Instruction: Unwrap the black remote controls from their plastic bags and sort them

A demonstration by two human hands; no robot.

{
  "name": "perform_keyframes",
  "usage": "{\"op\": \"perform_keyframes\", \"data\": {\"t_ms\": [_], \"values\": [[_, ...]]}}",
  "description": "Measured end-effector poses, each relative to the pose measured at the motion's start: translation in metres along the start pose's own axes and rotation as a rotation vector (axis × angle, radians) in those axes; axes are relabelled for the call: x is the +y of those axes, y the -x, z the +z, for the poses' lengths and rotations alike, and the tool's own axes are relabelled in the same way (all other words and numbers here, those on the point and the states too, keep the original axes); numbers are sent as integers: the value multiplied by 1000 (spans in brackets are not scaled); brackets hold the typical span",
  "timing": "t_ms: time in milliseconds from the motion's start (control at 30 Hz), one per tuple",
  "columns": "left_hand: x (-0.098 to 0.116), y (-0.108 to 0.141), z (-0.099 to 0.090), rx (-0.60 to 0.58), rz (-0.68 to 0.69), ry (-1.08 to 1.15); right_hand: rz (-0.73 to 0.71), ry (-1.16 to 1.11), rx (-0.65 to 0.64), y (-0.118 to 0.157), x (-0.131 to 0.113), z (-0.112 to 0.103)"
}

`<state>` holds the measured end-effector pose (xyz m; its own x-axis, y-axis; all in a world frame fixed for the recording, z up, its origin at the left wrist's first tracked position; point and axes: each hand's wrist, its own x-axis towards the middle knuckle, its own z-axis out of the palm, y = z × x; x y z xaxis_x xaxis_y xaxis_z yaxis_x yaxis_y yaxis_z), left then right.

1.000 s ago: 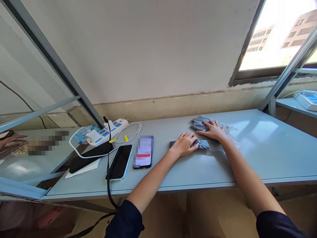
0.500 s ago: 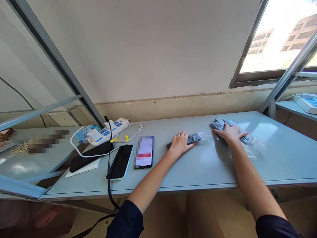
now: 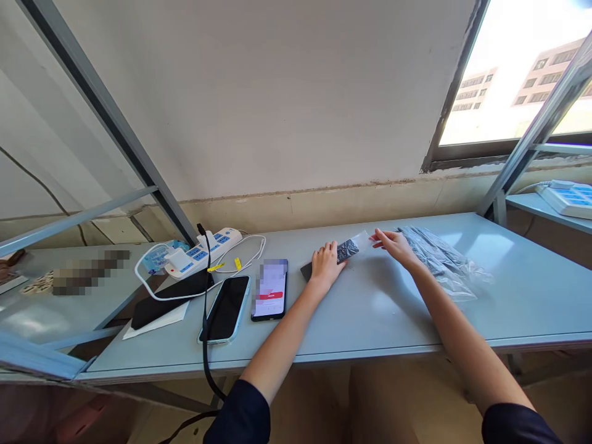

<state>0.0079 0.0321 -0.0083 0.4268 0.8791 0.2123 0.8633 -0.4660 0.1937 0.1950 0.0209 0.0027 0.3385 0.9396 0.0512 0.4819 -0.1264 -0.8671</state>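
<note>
A narrow dark item in clear plastic (image 3: pixel 348 249) lies on the grey-blue table (image 3: pixel 361 320). My left hand (image 3: pixel 325 265) rests over its middle, with the fingers closed round it. My right hand (image 3: pixel 393 246) is at the loose clear end of that plastic, its thumb and fingertips pinching the film. Just right of my right hand lies a larger clear bag with folded grey cloth-like contents (image 3: pixel 439 256), and neither hand grips it.
A lit phone (image 3: pixel 271 293) and a dark-screened phone (image 3: pixel 226 308) lie left of my left hand. Behind them are a white power strip (image 3: pixel 201 253) with cables and a black pouch (image 3: pixel 171 296). Metal posts stand at both table ends.
My right hand has left the larger bag and moved left to the end of the narrow package. The package has tilted up at its right end, and my left hand is still on it.
</note>
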Motion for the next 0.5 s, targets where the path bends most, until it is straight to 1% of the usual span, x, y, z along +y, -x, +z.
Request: {"op": "perform_keyframes", "data": {"t_ms": [233, 400, 500], "values": [[-2, -2, 3, 25, 58, -12, 135, -179, -212, 15, -11, 1], [-2, -1, 5, 33, 78, -32, 280, -188, -287, 17, -10, -2], [-2, 0, 6, 37, 77, -38, 328, -181, -294, 17, -7, -4]]}}
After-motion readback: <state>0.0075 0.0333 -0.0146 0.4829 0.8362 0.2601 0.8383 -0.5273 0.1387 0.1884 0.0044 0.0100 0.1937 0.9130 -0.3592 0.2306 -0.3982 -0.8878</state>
